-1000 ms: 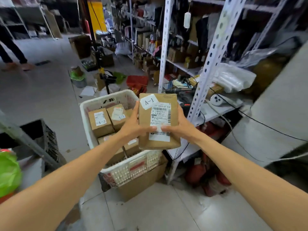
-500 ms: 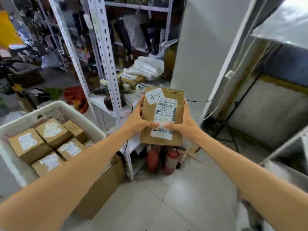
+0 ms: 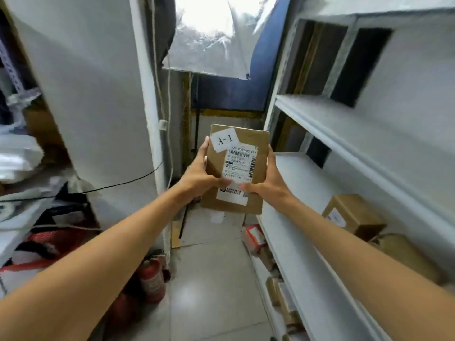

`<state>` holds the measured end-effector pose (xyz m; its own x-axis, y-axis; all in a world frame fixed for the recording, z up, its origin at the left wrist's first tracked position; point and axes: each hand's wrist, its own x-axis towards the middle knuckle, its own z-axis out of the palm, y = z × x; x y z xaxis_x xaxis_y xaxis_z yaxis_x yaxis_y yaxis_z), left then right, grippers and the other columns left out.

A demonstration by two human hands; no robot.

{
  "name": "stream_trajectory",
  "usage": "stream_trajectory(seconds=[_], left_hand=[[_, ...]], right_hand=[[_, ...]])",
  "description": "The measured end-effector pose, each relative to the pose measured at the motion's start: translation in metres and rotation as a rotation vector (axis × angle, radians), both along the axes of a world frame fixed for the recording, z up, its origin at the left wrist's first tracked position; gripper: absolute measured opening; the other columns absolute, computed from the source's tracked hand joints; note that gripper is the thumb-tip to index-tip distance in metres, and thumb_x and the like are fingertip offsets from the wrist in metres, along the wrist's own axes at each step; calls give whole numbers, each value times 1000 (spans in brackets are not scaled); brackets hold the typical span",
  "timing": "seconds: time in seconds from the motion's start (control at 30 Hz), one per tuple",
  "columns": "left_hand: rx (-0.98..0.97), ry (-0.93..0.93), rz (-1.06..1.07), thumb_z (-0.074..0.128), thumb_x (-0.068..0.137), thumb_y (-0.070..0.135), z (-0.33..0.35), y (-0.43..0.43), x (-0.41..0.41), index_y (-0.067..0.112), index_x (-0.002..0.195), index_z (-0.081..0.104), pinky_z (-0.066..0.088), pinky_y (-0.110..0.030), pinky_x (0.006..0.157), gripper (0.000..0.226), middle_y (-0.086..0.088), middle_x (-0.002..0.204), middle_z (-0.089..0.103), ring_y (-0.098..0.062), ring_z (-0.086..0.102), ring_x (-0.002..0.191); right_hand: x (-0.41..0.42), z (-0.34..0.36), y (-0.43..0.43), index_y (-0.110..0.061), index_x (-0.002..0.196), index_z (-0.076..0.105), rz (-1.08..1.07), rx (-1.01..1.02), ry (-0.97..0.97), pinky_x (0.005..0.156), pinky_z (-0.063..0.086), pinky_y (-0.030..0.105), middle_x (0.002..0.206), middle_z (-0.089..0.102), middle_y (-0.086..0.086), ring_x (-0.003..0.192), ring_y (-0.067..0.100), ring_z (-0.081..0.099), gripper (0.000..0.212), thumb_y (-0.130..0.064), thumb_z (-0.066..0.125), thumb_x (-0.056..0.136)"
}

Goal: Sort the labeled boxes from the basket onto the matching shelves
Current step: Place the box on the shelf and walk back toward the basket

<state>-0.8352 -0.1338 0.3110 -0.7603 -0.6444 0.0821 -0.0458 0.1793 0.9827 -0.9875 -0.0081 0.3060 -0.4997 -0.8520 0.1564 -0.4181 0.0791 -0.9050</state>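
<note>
Between the white wall [image 3: 98, 94] and the shelves [image 3: 317, 130], you hold the cardboard box [image 3: 216, 166] upright in mid-air. Your left grip [image 3: 197, 175] and right grip [image 3: 268, 183] each curl round a side edge, thumbs pressing the barcode label [image 3: 237, 168]. The box's white sticker [image 3: 225, 139] reads "A-1"; the label's small print is blurred. Another brown box [image 3: 352, 215] sits on those shelves.

White wall [image 3: 86, 94], tiled floor [image 3: 211, 279], perhaps a bright window [image 3: 211, 16].

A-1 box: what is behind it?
A pale wall panel shows above the box and tiled floor below. What lies directly behind is covered, as are fingertips of the left hand and right hand.
</note>
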Motion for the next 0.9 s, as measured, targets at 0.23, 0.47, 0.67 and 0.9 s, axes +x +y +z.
stream_trajectory(seconds=[0.23,0.47,0.67,0.9], left_hand=[[-42,44,-334,81,61,-2,21,15,-63,45,148,10,50,-49,96,123,-2,134,50,-25,53,122],[-62,70,-564,78,67,-5,29,30,-93,51,148,11,49,-47,98,118,5,136,47,-22,45,128],[-200,89,-614,78,71,-1,42,54,-116,47,149,9,47,-51,99,115,0,139,48,-23,49,124],[-246,123,-667,77,68,-6,64,74,-168,42,151,10,50,-52,95,116,-5,137,50,-28,49,125]], right_hand=[[-22,12,52,-29,148,12,-356,-26,27,97,50,50,135,50,-3,123,17,50,121,-21,91,56],[-14,19,87,-23,144,22,-624,-105,47,99,48,50,132,53,-2,125,18,48,117,-7,91,51],[-7,30,118,-19,144,24,-790,-136,102,101,47,44,127,53,-3,122,17,48,115,1,90,51],[-38,53,138,-22,147,13,-898,-142,179,103,44,41,134,49,1,124,17,45,121,-1,89,55]])
